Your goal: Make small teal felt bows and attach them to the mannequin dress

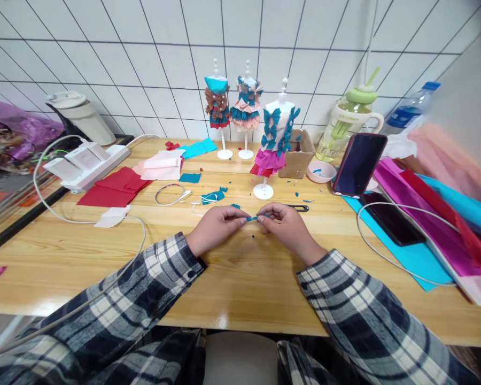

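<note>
My left hand [218, 224] and my right hand [282, 224] rest on the wooden table [240, 278], fingertips facing each other. Both pinch the ends of a small teal paper strip [253, 218] stretched between them. Just beyond my hands stands a white mini mannequin [273, 141] dressed in teal bows and a pink-magenta skirt. Two more dressed mannequins [232, 107] stand further back. Scissors [299, 207] lie right behind my right hand. Teal scraps [214, 196] lie behind my left hand.
Red and pink paper sheets [120, 184] and a white power strip [86, 163] lie left, with a cable looping toward me. A phone [358, 163] leans upright at right beside a small cardboard box [299, 155], pink bowl [321, 171], bottles, and coloured paper stacks [436, 214].
</note>
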Demonstrator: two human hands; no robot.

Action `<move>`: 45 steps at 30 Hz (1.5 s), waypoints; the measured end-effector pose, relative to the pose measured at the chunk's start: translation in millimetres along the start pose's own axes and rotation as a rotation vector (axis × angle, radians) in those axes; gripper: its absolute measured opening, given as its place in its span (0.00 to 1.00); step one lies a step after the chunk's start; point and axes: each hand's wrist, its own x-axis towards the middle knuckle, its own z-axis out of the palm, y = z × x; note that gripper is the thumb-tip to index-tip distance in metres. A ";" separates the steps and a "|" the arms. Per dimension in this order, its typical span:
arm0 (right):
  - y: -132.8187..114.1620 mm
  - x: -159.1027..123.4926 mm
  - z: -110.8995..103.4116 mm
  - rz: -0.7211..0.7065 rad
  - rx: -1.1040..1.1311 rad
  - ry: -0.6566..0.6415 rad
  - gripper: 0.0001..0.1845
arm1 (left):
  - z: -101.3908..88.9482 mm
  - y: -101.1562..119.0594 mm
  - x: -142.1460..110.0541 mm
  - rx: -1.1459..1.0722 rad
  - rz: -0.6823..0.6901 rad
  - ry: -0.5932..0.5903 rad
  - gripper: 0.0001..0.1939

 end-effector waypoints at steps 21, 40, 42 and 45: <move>-5.2 1.6 -10.9 -0.037 -0.059 -0.007 0.08 | -5.4 -5.9 6.1 0.150 0.192 -0.059 0.14; 3.9 6.8 -80.8 0.068 -0.829 -0.107 0.10 | -6.2 -8.9 6.7 -0.172 -0.043 0.167 0.16; 3.1 5.4 -88.6 0.111 -0.896 -0.084 0.12 | -5.7 -10.6 7.2 -0.183 -0.041 0.180 0.16; 2.8 -0.8 -100.0 0.162 -0.853 -0.147 0.12 | -4.7 -13.0 8.0 -0.178 -0.044 0.180 0.15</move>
